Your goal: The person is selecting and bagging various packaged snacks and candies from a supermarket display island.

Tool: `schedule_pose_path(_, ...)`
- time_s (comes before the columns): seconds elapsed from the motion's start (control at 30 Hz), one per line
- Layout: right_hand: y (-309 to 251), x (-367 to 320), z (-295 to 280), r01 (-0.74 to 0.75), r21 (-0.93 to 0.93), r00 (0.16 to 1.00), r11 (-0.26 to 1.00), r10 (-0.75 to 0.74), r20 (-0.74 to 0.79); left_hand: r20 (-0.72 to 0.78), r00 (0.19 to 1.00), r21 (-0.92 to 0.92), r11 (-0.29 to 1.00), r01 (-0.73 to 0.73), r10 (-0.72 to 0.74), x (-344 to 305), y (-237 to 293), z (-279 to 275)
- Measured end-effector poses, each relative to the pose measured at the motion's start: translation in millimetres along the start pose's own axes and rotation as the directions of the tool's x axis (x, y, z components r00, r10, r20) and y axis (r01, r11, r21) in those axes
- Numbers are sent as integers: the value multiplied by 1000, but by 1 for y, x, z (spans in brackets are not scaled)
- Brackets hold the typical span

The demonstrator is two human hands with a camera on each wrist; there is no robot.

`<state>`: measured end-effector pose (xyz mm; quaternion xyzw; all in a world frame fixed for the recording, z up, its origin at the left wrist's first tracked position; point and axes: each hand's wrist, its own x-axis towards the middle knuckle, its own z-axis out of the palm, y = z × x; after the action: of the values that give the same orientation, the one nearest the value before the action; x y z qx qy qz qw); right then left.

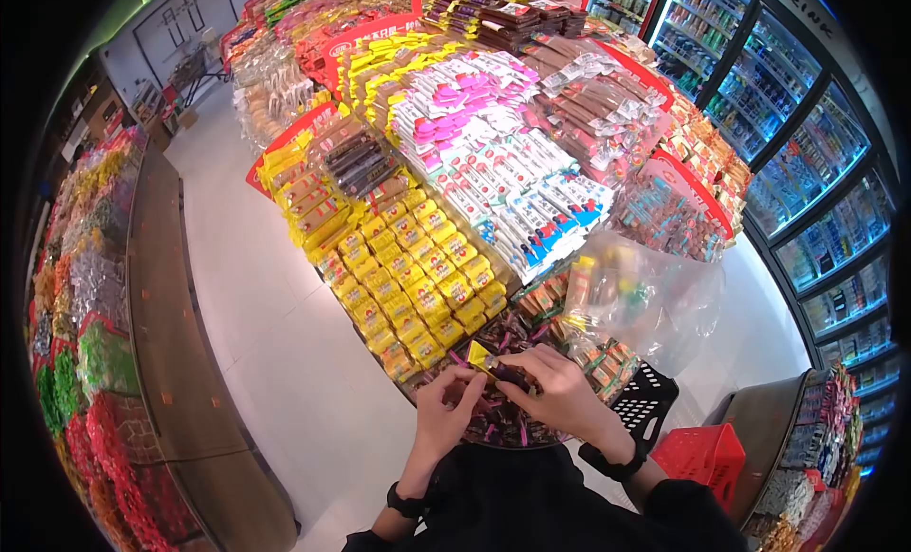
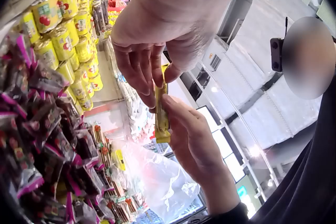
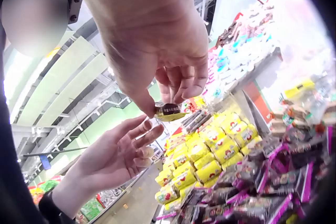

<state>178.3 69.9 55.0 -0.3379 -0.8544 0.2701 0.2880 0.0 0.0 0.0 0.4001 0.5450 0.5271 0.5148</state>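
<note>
My right hand (image 1: 560, 392) pinches a small wrapped snack (image 3: 170, 111) with a yellow and dark brown wrapper, held over a heap of dark, pink-edged packets (image 1: 503, 429). My left hand (image 1: 448, 407) is close on its other side. In the right wrist view, the left fingers (image 3: 139, 132) are loosely bent, their tips just short of the wrapper. In the left wrist view, the snack's upper end overlaps the left fingers and thumb. A clear plastic bag (image 1: 645, 300) with some yellow packets in it lies beyond the right hand.
Yellow wrapped rolls (image 1: 408, 277) stand in rows ahead, with white packets (image 1: 503, 177) beyond. A black basket (image 1: 647, 400) and a red basket (image 1: 702, 462) are at the right. Lit drink fridges (image 1: 807, 163) line the right wall; a long candy shelf (image 1: 161, 343) runs along the left aisle.
</note>
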Motion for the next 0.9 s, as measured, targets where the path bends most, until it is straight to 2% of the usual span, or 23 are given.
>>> schedule_pose_path(0.07,-6,8,-19,-24,-76,1000,997,24,1,12,997,-58,995,-75,76,10,-5,2)
schedule_pose_path(0.1,-35,35,-10,-67,-103,998,992,69,13,9,999,-76,996,-41,41,12,10,-33)
schedule_pose_path(0.17,-49,58,-21,-106,-197,994,975,110,5,5,999,-124,992,-40,40,23,18,-47)
schedule_pose_path(0.2,-49,67,-26,-10,-228,1000,974,4,-27,30,999,-197,980,-26,33,27,14,-51)
schedule_pose_path(0.27,-63,94,-36,57,-330,998,942,-65,-13,42,999,-137,990,18,-12,31,23,-69)
schedule_pose_path(0.43,-81,159,-55,119,-455,992,883,-122,23,36,998,-136,989,53,-48,36,21,-103)
schedule_pose_path(0.5,-74,189,-59,167,-484,981,859,-192,-2,9,1000,-143,990,14,-13,42,18,-117)
schedule_pose_path(0.63,-59,239,-70,133,-551,981,824,-187,-43,-33,998,-93,994,-60,57,55,21,-141)
schedule_pose_path(0.7,-48,268,-75,114,-636,980,763,-192,-54,-32,999,-84,996,-37,34,63,26,-154)
schedule_pose_path(0.83,-33,296,-82,58,-654,990,754,-126,-57,-40,999,-81,997,-8,4,73,16,-166)
schedule_pose_path(0.9,-18,312,-90,84,-693,987,716,-157,-43,-46,999,-126,992,1,-7,79,17,-170)
